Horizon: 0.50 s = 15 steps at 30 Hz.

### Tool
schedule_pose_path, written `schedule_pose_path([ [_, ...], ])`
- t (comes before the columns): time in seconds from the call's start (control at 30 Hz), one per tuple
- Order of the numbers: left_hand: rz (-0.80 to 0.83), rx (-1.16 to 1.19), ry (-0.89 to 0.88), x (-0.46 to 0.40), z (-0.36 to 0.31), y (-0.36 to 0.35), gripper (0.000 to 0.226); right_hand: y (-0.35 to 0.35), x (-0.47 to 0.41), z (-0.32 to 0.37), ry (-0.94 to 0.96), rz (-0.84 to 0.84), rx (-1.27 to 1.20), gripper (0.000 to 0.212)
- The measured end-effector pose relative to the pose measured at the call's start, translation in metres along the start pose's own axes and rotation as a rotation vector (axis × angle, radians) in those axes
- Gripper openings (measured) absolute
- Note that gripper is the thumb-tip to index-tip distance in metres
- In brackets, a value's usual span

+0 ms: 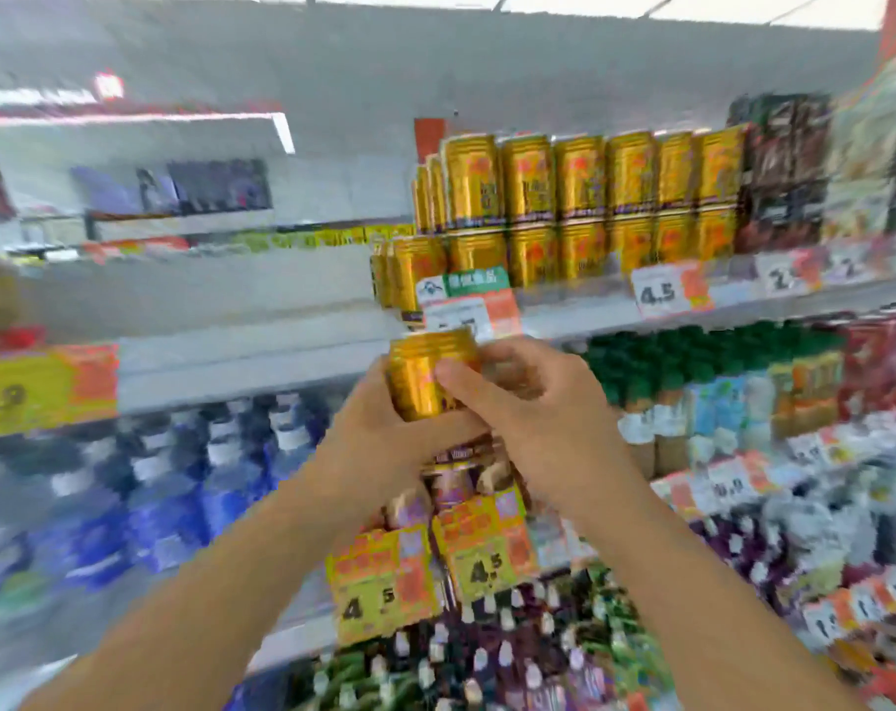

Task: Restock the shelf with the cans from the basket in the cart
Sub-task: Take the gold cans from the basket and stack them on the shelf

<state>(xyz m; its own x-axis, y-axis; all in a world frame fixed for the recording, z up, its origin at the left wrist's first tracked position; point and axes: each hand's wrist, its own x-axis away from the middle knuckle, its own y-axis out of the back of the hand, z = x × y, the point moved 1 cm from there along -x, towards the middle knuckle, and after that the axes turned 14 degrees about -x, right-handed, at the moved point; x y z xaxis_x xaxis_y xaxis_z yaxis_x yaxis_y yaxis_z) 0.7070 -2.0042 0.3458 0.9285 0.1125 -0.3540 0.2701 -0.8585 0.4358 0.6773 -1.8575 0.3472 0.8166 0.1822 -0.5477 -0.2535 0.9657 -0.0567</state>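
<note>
Supermarket shelving fills my view, blurred by head motion. Upper shelf (564, 320) runs from 9 o'clock to 3 o'clock; its right half carries stacked gold cans (579, 207) in two tiers, dark packs (784, 166) beside them at 2 o'clock. Price tags (672, 292) hang on the shelf edge, one reading 4.5. Blue-capped bottles (220, 469) sit lower at 8 o'clock, green-capped bottles (656, 372) at 3 o'clock.

At centre I hold one gold can (428, 374) upright, just below the shelf edge and in front of it, not yet on it. My left hand (384, 443) wraps the can from below and behind, fingers curled round its body. My right hand (533, 402) grips the can's right side, thumb pressed across the front. Yellow promo tags (384, 582) hang at 6 o'clock, beneath my wrists.
</note>
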Motion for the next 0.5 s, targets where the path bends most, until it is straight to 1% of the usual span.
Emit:
schedule_pose_path([
  [0.1, -0.037, 0.003, -0.072, -0.021, -0.031, 0.027, 0.071, -0.002, -0.027, 0.017, -0.014, 0.056, -0.135, 0.025],
  [0.17, -0.056, 0.043, -0.091, -0.045, -0.048, 0.047, 0.071, -0.003, -0.048, 0.027, -0.023, 0.044, -0.165, 0.016],
  [0.2, -0.06, 0.064, -0.091, -0.056, -0.055, 0.056, 0.066, -0.004, -0.059, 0.029, -0.015, 0.03, -0.141, 0.012],
  [0.27, -0.063, 0.097, -0.075, -0.08, -0.066, 0.07, 0.048, -0.006, -0.078, 0.031, 0.011, 0.005, -0.103, 0.005],
  [0.3, -0.07, 0.106, -0.067, -0.091, -0.068, 0.076, 0.039, -0.008, -0.088, 0.032, 0.021, 0.0, -0.087, 0.003],
  [0.33, -0.077, 0.112, -0.063, -0.102, -0.069, 0.081, 0.036, -0.011, -0.096, 0.032, 0.022, -0.001, -0.068, 0.003],
  [0.37, -0.09, 0.116, -0.06, -0.111, -0.067, 0.087, 0.038, -0.013, -0.102, 0.031, 0.017, 0.001, -0.051, 0.005],
  [0.5, -0.146, 0.093, -0.055, -0.15, -0.065, 0.11, 0.059, -0.018, -0.124, 0.028, 0.032, -0.016, -0.033, 0.009],
])
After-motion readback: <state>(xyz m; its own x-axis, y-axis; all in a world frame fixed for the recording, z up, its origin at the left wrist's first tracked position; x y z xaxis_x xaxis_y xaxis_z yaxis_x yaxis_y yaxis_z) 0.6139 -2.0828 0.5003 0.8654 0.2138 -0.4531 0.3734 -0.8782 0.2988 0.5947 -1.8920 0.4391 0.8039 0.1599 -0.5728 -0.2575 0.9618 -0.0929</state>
